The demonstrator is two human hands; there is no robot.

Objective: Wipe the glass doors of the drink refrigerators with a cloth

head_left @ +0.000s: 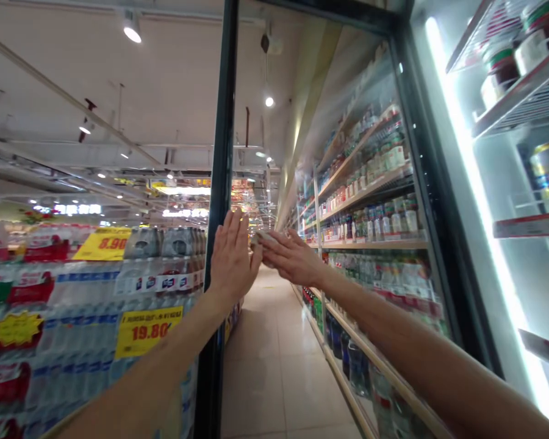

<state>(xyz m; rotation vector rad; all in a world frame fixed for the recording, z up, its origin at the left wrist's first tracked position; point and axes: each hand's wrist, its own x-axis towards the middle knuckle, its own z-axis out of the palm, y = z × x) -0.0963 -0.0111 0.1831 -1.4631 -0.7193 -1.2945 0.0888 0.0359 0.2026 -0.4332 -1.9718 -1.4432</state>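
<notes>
Status: looks like mid-wipe on the glass door. Done so far: door stands open, both hands are up at it, and what looks like a small, pale cloth is at the glass. What's left, my read: the rest of the pane. Can't tell which parts are wiped; the glass looks hazy toward the door's upper right, could be smear or just reflection.

Grip: right hand has the cloth, fingers nearly straight and laid over it, pressing rather than clenching. Left hand holds nothing; it's flat with fingers up, braced at the door's left side, over the edge of the door frame.

Cloth position: left part of the door's glass, just in from that frame edge. It sticks out past my right fingertips, right beside my left thumb. Blur hides whether thumb and cloth touch.

Around the door: bottle packs beyond its left edge, lit cooler shelves to its right.
</notes>
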